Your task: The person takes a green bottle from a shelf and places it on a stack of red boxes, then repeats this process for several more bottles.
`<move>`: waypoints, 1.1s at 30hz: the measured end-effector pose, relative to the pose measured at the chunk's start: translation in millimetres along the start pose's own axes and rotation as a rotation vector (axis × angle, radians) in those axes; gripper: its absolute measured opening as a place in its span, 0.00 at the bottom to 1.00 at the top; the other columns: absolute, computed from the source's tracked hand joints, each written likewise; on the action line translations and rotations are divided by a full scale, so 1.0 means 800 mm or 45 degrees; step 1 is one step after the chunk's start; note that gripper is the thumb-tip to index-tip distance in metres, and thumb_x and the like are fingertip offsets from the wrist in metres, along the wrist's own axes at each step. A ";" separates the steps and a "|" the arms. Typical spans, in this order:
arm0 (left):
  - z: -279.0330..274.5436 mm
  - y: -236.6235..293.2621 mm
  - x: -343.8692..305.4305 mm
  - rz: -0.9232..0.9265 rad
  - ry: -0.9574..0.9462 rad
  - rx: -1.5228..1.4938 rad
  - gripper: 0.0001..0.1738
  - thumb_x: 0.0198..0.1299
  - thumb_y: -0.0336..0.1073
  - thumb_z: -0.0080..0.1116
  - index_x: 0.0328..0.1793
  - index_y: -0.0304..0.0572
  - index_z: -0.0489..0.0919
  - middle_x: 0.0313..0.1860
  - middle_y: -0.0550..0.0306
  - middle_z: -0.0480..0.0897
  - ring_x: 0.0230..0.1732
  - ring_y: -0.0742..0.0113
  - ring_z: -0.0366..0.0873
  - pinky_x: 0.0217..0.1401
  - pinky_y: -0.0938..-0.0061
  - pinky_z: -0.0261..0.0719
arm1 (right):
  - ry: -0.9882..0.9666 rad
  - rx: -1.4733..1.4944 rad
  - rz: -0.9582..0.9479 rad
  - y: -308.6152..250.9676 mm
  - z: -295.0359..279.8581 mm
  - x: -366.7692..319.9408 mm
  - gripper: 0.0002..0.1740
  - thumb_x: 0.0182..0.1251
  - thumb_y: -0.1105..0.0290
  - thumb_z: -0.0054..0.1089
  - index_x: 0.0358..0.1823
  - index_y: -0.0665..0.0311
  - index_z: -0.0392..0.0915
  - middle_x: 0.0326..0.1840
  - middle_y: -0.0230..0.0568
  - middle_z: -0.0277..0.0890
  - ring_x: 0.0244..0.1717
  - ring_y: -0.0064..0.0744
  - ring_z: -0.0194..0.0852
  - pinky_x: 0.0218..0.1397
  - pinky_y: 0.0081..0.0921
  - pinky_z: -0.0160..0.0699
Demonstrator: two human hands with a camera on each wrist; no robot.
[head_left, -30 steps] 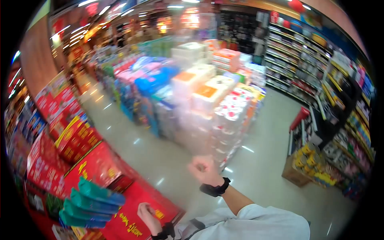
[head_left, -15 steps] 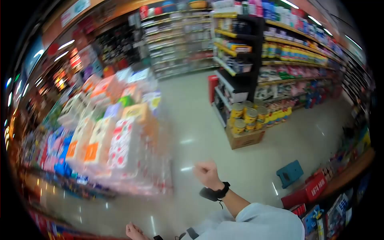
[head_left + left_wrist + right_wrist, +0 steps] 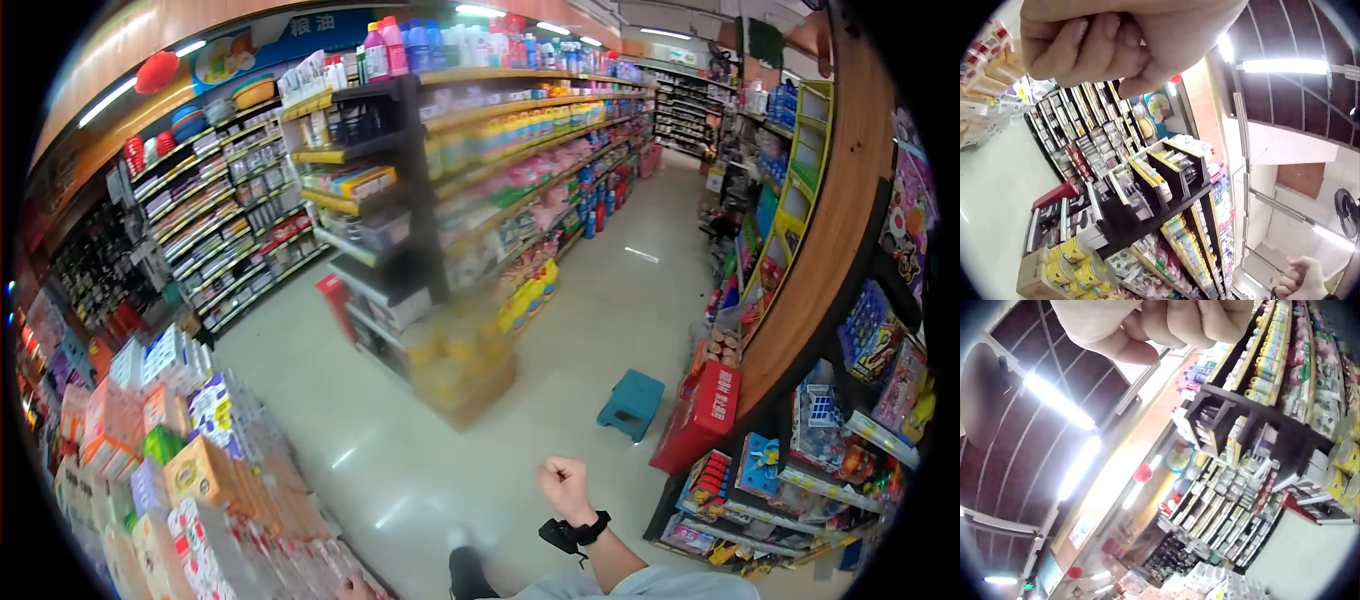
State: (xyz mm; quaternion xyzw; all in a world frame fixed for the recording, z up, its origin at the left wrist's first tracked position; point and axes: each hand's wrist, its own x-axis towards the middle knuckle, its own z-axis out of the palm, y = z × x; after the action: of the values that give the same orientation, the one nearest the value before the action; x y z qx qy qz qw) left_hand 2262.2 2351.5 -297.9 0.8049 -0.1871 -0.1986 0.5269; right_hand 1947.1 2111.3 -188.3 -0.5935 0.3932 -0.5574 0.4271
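Note:
My right hand (image 3: 565,487), with a black strap (image 3: 575,533) at its wrist, is held out over the tiled floor. Its fingers curl loosely around nothing. At the bottom edge of the head view, only part of my left hand (image 3: 354,588) shows, beside stacked tissue packs (image 3: 225,535). The left wrist view has that hand (image 3: 1110,47) close up, fingers loosely bent and no object in them. In the right wrist view, the right hand (image 3: 1166,325) looks much the same, thumb below the bent fingers.
Ahead stands a black shelf unit (image 3: 415,190) with bottles and packets, and a carton of yellow cans (image 3: 460,365) at its end. A teal stool (image 3: 630,405) and a red box (image 3: 705,415) stand at right, near a toy rack (image 3: 760,490). An aisle floor (image 3: 625,260) runs back between shelves.
The view has swung right: the tissue stack has moved to the lower left, and the red display table has left view. The shelf unit and stool sit nearer the middle. Both hands remain without objects.

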 end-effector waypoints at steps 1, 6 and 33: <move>0.018 0.038 0.004 0.303 0.070 0.266 0.12 0.70 0.38 0.51 0.41 0.37 0.78 0.38 0.49 0.79 0.41 0.57 0.76 0.43 0.62 0.76 | 0.018 -0.014 0.018 0.009 0.003 0.011 0.16 0.60 0.77 0.58 0.18 0.65 0.61 0.17 0.22 0.54 0.23 0.16 0.48 0.23 0.23 0.49; 0.035 0.144 0.088 0.424 -0.285 1.081 0.12 0.62 0.26 0.48 0.49 0.36 0.79 0.48 0.42 0.80 0.54 0.48 0.75 0.58 0.57 0.73 | 0.030 -0.141 0.037 0.035 0.060 0.086 0.14 0.60 0.76 0.60 0.19 0.67 0.66 0.16 0.22 0.55 0.22 0.15 0.51 0.23 0.22 0.51; 0.584 0.312 0.383 0.431 -1.025 0.430 0.28 0.72 0.49 0.47 0.65 0.31 0.75 0.57 0.42 0.80 0.59 0.55 0.75 0.66 0.62 0.71 | 0.816 -0.310 -0.170 0.137 -0.125 0.464 0.19 0.58 0.78 0.60 0.16 0.65 0.58 0.13 0.28 0.49 0.19 0.14 0.47 0.19 0.23 0.46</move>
State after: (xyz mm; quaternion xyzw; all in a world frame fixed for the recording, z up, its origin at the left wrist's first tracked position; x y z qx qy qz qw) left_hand 2258.4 1739.8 -276.5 0.6966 -0.5350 -0.3732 0.2990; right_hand 1874.2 1719.0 -170.0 -0.4593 0.5312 -0.6911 0.1708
